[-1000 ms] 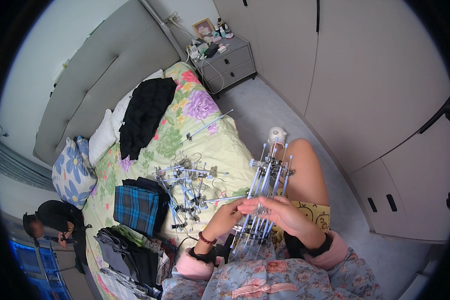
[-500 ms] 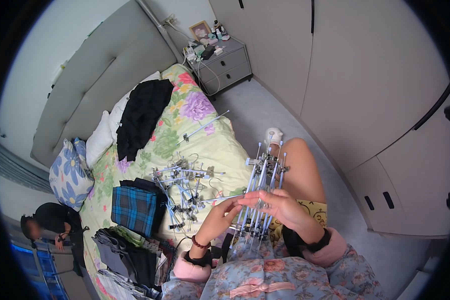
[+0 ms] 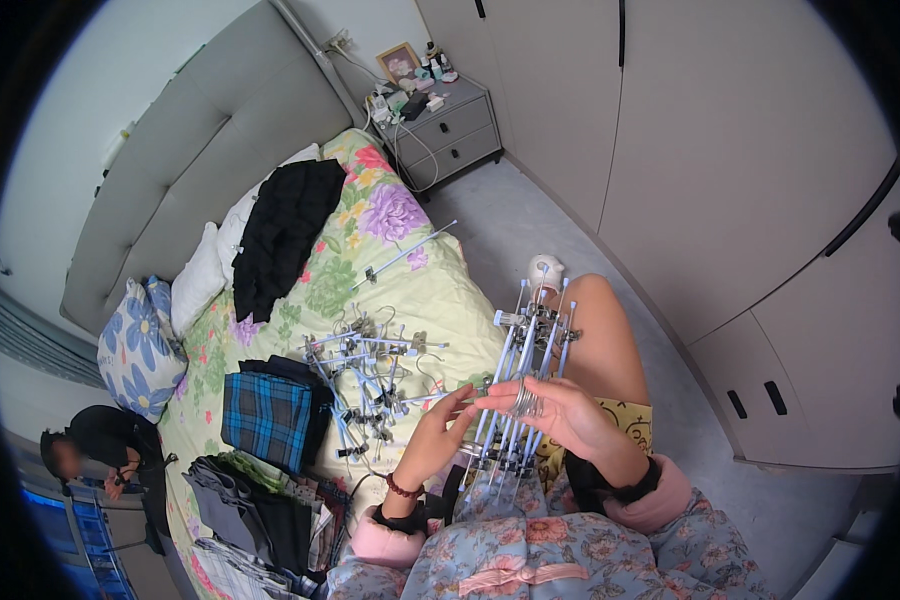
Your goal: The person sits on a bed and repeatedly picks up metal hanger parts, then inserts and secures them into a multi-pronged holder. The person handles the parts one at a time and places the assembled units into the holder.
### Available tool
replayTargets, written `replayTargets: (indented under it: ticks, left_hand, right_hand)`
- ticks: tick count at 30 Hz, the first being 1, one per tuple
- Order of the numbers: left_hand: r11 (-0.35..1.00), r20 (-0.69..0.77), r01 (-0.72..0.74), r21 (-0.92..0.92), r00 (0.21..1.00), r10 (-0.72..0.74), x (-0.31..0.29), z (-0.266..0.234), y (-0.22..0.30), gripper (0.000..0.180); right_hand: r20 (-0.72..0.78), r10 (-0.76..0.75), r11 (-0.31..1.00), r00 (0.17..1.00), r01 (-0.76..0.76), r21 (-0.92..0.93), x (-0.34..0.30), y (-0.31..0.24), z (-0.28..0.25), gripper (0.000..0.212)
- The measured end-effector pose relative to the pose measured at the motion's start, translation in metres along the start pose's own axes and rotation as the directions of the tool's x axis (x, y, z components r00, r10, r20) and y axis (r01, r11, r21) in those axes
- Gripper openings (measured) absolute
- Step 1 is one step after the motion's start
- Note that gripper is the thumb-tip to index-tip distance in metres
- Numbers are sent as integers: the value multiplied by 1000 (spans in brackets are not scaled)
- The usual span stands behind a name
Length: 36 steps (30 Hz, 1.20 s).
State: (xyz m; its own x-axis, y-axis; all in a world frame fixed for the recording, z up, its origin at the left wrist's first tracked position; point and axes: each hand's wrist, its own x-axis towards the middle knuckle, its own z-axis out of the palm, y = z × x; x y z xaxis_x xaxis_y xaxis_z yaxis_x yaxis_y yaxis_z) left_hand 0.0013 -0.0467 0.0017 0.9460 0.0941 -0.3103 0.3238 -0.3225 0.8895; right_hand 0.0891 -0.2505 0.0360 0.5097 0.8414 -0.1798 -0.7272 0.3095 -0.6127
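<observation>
A bundle of pale-blue clip hangers [image 3: 515,362] with metal clips rests over my lap and thigh. My right hand [image 3: 570,420] is closed around their gathered metal hooks [image 3: 526,402]. Just left of those hooks, my left hand [image 3: 432,440] has its fingers apart and appears to hold nothing. Beside it on the bed lies a tangled pile of similar clip hangers [image 3: 365,365]. One more clip hanger [image 3: 410,253] lies alone farther up the bed.
Folded plaid clothing [image 3: 267,412] and a stack of folded clothes [image 3: 255,510] lie on the flowered bedsheet [image 3: 410,205]. A black garment [image 3: 288,235] is near the pillows [image 3: 198,280]. A cluttered nightstand [image 3: 445,130] and grey wardrobe [image 3: 730,180] stand beyond. Another person [image 3: 110,450] bends at far left.
My left hand has drawn slightly left, and its fingers have come away from the hooks. My right hand still holds the bundle. The other person's hands have shifted a little.
</observation>
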Motion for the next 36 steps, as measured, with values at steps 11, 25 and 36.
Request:
replayTargets:
  ticks: [11, 25, 36]
  left_hand:
    - [879, -174, -143, 454, 954, 245, 30, -5, -72, 39]
    - [786, -172, -163, 597, 930, 324, 42, -5, -107, 42]
    - [624, -138, -152, 767, 910, 391, 48, -40, -119, 68]
  right_hand:
    - [9, 2, 1000, 1000, -2, -18, -2, -1, -1, 48]
    - [-6, 21, 1000, 1000, -21, 3, -1, -3, -3, 48]
    - [-1, 21, 1000, 1000, -21, 14, 0, -5, -7, 47]
